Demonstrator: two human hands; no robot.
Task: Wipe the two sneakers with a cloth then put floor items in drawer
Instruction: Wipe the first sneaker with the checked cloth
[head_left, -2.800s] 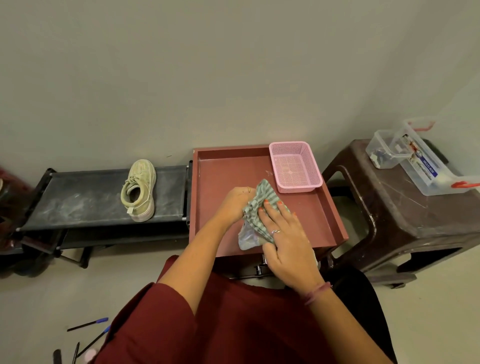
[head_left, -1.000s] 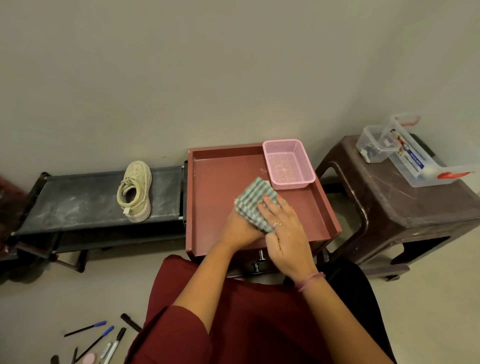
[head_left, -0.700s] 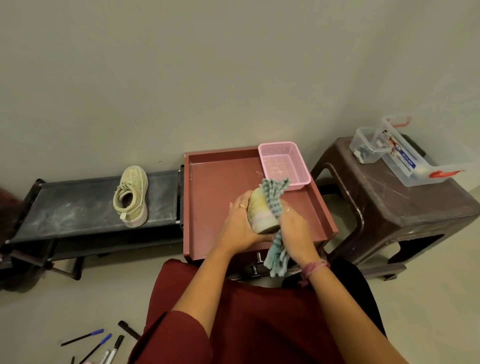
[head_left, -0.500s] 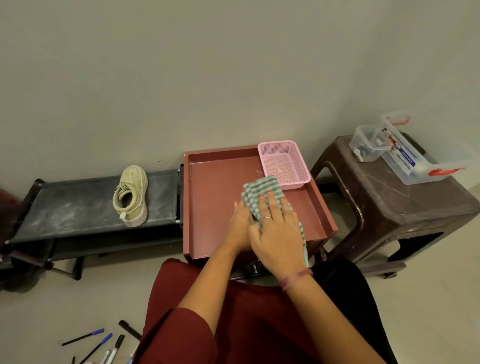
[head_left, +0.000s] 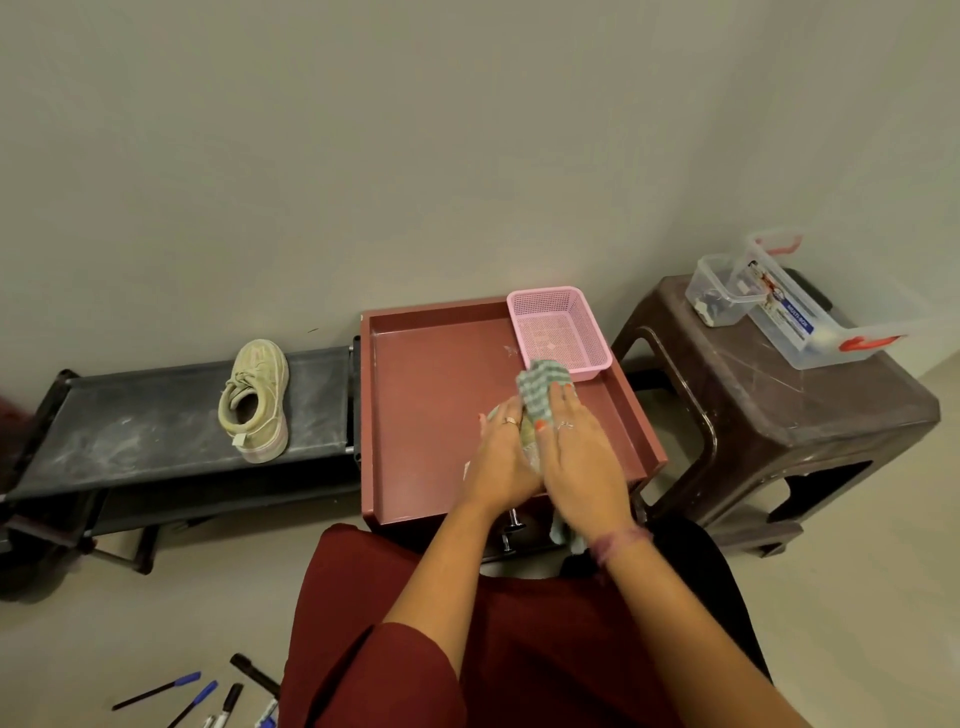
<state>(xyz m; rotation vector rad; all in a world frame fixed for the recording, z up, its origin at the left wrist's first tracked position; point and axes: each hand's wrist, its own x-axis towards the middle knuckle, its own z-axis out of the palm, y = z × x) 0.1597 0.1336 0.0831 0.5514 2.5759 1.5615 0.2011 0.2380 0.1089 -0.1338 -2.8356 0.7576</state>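
A pale green sneaker is almost hidden between my hands above the red-brown tray. My left hand grips it from the left side. My right hand presses a green checked cloth onto the shoe, fingers laid over the cloth; a cloth end hangs below my wrist. The other pale sneaker lies on the black low rack at the left. Several pens and markers lie on the floor at the bottom left.
A pink mesh basket stands in the tray's far right corner. A dark brown plastic stool at the right carries clear plastic boxes. My dark red lap fills the bottom centre. A wall rises right behind everything.
Over the earlier frames the cloth kept rubbing over the sneaker, briefly baring its toe. In the last half second my right hand slid slightly toward me and the cloth bunched up ahead of my fingers.
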